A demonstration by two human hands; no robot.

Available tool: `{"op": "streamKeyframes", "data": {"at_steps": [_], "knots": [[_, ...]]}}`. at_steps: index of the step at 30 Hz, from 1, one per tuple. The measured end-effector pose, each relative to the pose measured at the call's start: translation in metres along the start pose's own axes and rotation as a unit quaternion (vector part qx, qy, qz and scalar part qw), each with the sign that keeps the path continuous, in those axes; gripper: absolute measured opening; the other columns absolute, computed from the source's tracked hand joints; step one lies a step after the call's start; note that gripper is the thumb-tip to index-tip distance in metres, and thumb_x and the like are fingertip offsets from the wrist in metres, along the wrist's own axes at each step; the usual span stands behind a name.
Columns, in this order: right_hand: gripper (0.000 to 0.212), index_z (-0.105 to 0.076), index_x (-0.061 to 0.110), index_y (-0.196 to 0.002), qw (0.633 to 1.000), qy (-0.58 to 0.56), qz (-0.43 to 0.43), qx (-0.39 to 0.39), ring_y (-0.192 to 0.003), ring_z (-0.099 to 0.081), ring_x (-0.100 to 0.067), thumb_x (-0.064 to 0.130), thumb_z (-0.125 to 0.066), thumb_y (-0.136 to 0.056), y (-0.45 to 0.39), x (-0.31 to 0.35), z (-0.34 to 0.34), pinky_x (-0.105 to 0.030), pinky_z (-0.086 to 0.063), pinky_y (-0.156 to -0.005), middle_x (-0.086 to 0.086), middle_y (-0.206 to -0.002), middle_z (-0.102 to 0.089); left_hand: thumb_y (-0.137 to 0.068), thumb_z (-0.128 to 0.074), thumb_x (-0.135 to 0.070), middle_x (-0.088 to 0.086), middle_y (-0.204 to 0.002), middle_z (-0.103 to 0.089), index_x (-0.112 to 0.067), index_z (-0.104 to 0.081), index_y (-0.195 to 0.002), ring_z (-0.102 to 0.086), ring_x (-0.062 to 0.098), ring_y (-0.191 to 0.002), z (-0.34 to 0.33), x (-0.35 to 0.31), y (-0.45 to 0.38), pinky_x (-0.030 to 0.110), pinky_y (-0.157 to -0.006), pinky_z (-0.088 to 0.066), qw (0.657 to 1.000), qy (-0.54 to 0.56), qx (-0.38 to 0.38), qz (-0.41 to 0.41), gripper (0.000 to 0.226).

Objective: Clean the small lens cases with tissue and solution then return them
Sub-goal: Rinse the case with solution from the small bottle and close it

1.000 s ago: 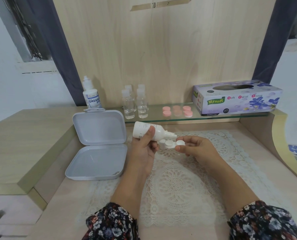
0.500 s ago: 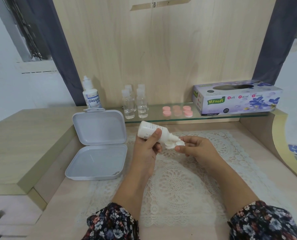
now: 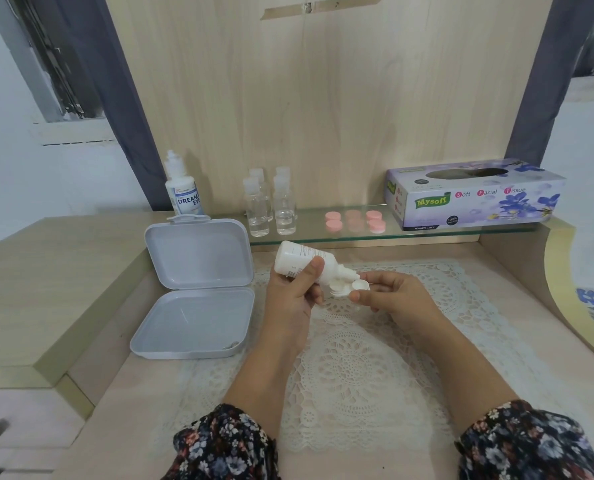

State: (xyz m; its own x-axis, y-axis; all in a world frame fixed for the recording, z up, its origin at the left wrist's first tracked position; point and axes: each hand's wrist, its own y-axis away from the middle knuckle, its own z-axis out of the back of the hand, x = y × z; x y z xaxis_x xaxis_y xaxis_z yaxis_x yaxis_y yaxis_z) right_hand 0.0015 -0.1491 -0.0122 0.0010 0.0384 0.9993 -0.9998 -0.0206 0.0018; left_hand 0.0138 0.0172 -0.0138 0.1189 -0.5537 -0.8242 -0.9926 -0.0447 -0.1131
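Pale wood panelling backs a desk (image 3: pixel 157 393) covered in the middle by a lace mat (image 3: pixel 351 368). Above the mat, the left hand (image 3: pixel 290 299) grips a white bottle (image 3: pixel 302 263), fingers and thumb curled round its body. Its long axis slants from upper left to lower right, the base toward the grey box (image 3: pixel 193 289) and the nozzle pointing down and right into the lens case (image 3: pixel 346 288). The right hand (image 3: pixel 392 297) pinches that white case by its right end, thumb in front and fingers behind; the case lies level, its long axis running left to right, jutting left from the fingertips toward the left hand. The nozzle tip sits at or just over the left well; whether they touch cannot be told.

The grey box lies open just left of the hands. On the glass shelf (image 3: pixel 427 233) behind stand a labelled bottle (image 3: pixel 183 192), four clear bottles (image 3: pixel 271 206), pink cases (image 3: pixel 354 221) and a tissue box (image 3: pixel 472 195).
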Motion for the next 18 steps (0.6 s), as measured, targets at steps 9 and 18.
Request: {"op": "streamKeyframes", "data": {"at_steps": [9, 18], "knots": [[0.027, -0.072, 0.012, -0.097, 1.000, 0.000, -0.002, -0.002, -0.056, -0.058, -0.001, 0.006, -0.080, -0.072, 0.0011, 0.0014, -0.0002, -0.017, -0.044, -0.062, 0.000, -0.074, -0.073, -0.068, -0.074, -0.021, 0.011, -0.087, -0.061, -0.008, -0.054, -0.105, -0.045, 0.011, -0.050, -0.0008, -0.0008, 0.0013, 0.021, -0.045, -0.042, 1.000, -0.013, 0.011, -0.002, 0.044], [0.028, -0.072, 0.010, -0.098, 1.000, -0.004, -0.005, -0.002, -0.054, -0.057, -0.001, 0.005, -0.080, -0.072, 0.0006, 0.0012, -0.0002, -0.013, -0.044, -0.058, 0.002, -0.070, -0.072, -0.068, -0.074, -0.020, 0.012, -0.087, -0.060, -0.010, -0.055, -0.101, -0.045, 0.011, -0.049, 0.0006, 0.0011, 0.0006, 0.021, -0.044, -0.042, 1.000, -0.018, 0.017, -0.006, 0.039]]}}
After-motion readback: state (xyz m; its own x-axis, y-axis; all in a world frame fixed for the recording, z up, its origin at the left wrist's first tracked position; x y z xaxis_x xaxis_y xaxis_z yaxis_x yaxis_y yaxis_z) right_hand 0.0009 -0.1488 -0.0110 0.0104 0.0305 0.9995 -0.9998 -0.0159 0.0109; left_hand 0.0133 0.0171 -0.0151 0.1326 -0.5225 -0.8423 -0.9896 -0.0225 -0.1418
